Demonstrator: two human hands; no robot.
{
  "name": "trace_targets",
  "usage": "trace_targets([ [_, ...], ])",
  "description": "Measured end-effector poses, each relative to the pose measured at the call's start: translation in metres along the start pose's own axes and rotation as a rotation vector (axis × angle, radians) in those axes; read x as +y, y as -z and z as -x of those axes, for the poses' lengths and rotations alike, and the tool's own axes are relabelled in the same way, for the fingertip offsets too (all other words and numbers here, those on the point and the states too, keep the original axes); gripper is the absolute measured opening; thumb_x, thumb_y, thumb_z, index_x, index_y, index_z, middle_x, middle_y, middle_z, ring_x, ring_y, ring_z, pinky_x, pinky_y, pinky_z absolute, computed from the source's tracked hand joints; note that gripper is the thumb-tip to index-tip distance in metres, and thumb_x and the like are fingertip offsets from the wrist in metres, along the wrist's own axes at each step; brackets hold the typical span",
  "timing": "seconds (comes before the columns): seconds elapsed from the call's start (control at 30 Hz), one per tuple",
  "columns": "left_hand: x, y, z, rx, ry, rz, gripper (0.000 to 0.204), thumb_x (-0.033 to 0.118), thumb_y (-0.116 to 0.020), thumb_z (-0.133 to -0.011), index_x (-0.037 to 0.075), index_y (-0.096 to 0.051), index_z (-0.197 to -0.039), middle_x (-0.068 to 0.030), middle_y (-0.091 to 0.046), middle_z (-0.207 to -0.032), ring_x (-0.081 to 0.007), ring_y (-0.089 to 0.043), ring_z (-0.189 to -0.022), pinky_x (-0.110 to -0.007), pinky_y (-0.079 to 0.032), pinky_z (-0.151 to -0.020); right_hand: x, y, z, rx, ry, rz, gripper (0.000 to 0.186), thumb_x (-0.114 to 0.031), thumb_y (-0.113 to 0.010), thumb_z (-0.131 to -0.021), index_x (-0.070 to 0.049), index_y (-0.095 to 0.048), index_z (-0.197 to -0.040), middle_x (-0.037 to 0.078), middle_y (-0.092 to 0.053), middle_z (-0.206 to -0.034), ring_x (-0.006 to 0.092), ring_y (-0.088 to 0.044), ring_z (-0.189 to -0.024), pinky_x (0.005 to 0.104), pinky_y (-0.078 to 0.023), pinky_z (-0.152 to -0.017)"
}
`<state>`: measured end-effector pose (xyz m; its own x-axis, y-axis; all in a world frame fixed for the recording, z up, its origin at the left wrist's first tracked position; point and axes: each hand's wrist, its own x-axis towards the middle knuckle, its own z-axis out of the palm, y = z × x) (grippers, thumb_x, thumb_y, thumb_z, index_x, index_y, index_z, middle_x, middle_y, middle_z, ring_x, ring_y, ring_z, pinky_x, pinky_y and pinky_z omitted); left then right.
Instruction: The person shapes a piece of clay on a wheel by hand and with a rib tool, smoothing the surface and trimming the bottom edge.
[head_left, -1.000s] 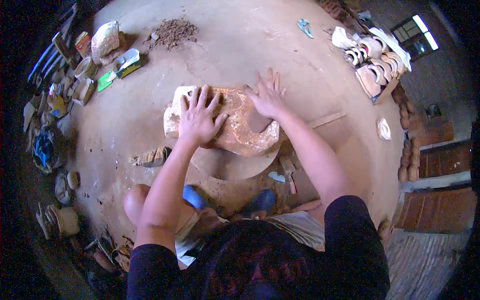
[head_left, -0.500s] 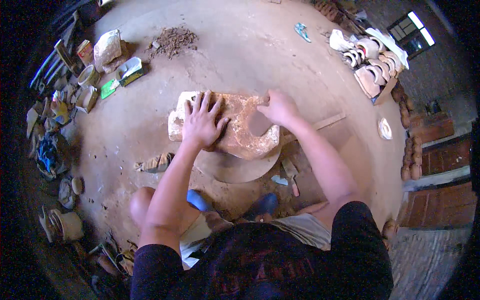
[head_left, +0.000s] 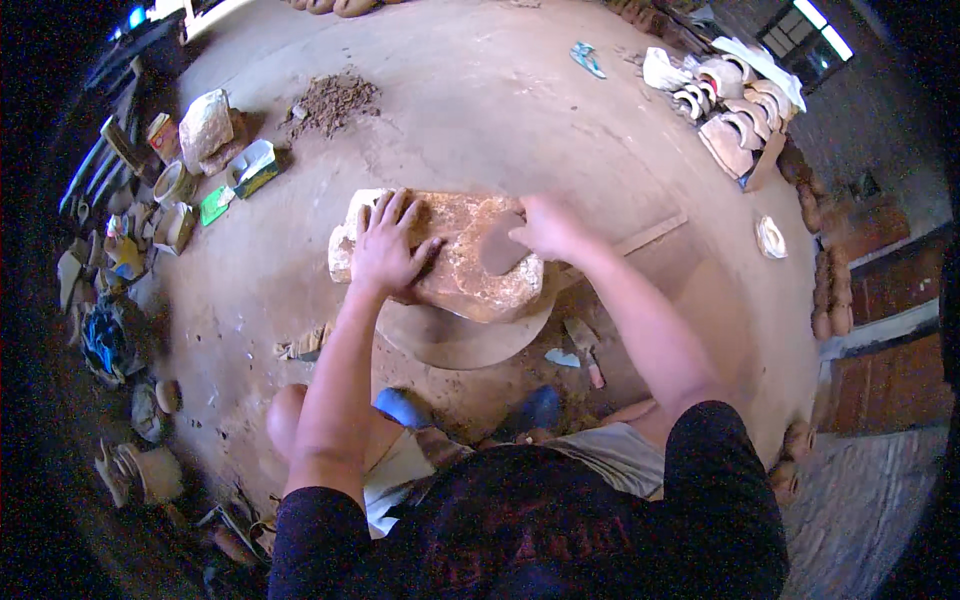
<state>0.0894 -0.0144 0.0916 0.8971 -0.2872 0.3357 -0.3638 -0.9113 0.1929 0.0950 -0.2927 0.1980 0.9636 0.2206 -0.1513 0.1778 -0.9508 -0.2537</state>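
Observation:
A pale, crusted rectangular block [head_left: 465, 285] with brown stains rests on a round disc [head_left: 440, 340]. My left hand [head_left: 390, 245] lies on the block's left part, fingers spread. A flat dark brown patch of clay [head_left: 500, 247] sits on the block's right part. My right hand [head_left: 548, 230] is at that clay's upper right side with fingers curled, apparently gripping its edge. A trowel [head_left: 582, 345] and a light blue scrap [head_left: 562, 357] lie on the floor just below the disc, near a wooden strip [head_left: 650, 237] at the right.
A heap of crumbled clay [head_left: 330, 105] lies ahead. Boxes, bowls and a white sack [head_left: 207, 130] line the left. Curved molds [head_left: 740, 130] are stacked at right, beside brown pots [head_left: 830, 290] along the wall. A blue shiny scrap [head_left: 587, 59] lies farther ahead.
My right hand came down from reaching forward with spread fingers to curl at the clay's edge. My left hand stayed spread on the block. The view shifted slightly.

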Motion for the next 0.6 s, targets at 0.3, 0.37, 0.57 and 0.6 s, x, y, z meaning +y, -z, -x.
trace_targets([
  [0.3,0.142,0.058,0.015,0.272,0.461,1.420,0.076,0.058,-0.039,-0.106,0.001,-0.035,-0.156,-0.0176,-0.036,-0.162,-0.0330,-0.030,-0.152,-0.046,-0.024,-0.124,-0.011,0.043,0.071,0.380,0.087,-0.301,0.038,-0.021,-0.081,-0.082,-0.001,-0.073,-0.114,0.021,-0.074,-0.103,0.0322,-0.074,-0.090,0.0403,-0.058,-0.080],
  [0.37,0.149,0.045,0.020,0.126,0.520,1.987,0.100,0.076,-0.031,-0.100,0.001,-0.015,-0.164,-0.0154,-0.020,-0.171,-0.0327,-0.017,-0.158,-0.051,-0.012,-0.127,-0.024,0.029,0.095,0.712,0.389,-0.246,0.035,-0.021,-0.082,-0.083,-0.003,-0.075,-0.112,0.019,-0.074,-0.098,0.0312,-0.074,-0.085,0.0400,-0.058,-0.075],
  [0.57,0.151,0.059,0.038,-0.064,0.405,2.271,0.103,0.082,-0.026,-0.097,0.003,-0.023,-0.162,-0.0115,-0.025,-0.169,-0.0252,-0.029,-0.153,-0.044,-0.024,-0.125,-0.030,-0.015,0.164,0.502,0.536,-0.474,0.052,-0.033,-0.074,-0.093,-0.004,-0.064,-0.135,0.025,-0.069,-0.122,0.0355,-0.071,-0.108,0.0447,-0.055,-0.094],
  [0.6,0.159,0.063,0.040,-0.079,0.405,2.261,0.103,0.082,-0.026,-0.097,0.003,-0.023,-0.162,-0.0115,-0.025,-0.169,-0.0252,-0.029,-0.153,-0.044,-0.024,-0.125,-0.029,-0.021,0.172,0.557,0.563,-0.480,0.055,-0.033,-0.073,-0.094,-0.004,-0.061,-0.139,0.026,-0.068,-0.126,0.0345,-0.070,-0.113,0.0443,-0.054,-0.097],
])
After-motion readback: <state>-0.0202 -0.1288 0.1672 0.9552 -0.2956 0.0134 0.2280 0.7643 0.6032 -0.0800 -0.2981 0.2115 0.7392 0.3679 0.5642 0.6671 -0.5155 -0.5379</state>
